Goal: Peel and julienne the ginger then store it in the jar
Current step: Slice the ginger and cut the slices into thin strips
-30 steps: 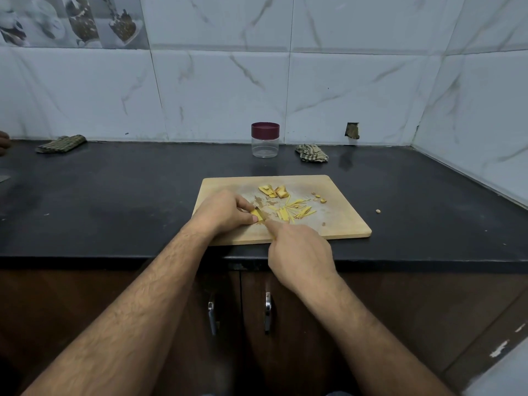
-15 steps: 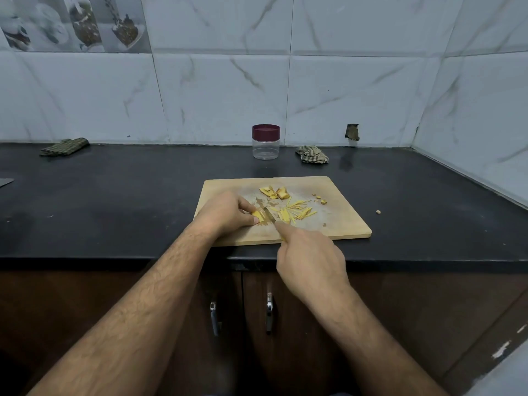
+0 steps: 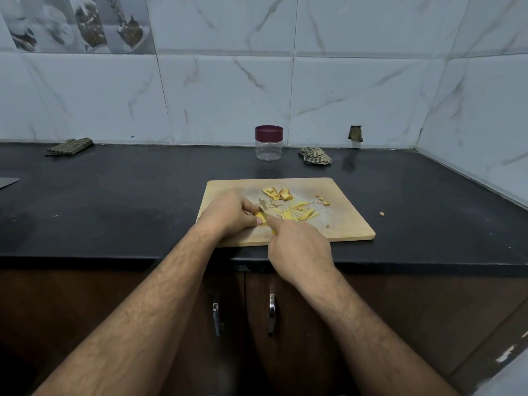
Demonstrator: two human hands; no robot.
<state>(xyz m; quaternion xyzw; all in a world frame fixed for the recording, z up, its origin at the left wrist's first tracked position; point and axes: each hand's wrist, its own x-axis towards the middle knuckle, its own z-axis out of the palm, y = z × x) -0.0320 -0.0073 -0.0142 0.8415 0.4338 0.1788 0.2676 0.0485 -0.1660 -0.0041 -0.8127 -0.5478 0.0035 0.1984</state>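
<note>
Left hand (image 3: 228,214) pinned the ginger (image 3: 260,217) on the board (image 3: 348,221); right hand (image 3: 298,247) was closed round the knife (image 3: 264,214).
From the head view, I judged thin, even cuts best, fingertips tucked clear of the blade; cut strips (image 3: 300,212) lay just beside, and the jar (image 3: 269,143) stood lidded behind the board.

You see a yellow ginger piece (image 3: 260,217) at the wooden board's near-left part, thin strips (image 3: 297,212) beside it, peel chunks (image 3: 277,193) behind. The clear jar (image 3: 269,143) stands upright near the wall, maroon lid on.
</note>
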